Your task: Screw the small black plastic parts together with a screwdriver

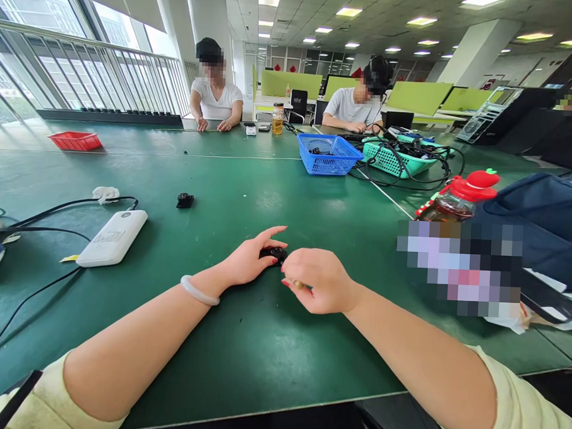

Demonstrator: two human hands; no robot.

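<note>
On the green table [271,340], near its middle, lies a small black object [275,254]. My left hand [248,258] holds it between thumb and fingers, with the index finger stretched out above it. Just right of it is my right hand [318,280], its fingers curled closed around something small and brownish [299,284] that shows only in part. The fingertips of my right hand are close to the black object; whether they touch it is unclear. Another small black piece [185,200] rests farther off to the left.
A white power bank [113,237] with black cables lies left. Ahead are a blue basket [329,155], a teal basket [397,161] of cables and a red tray [75,141]. A red-lidded bottle [462,197] and dark bag [541,225] stand right. Two people sit across the table.
</note>
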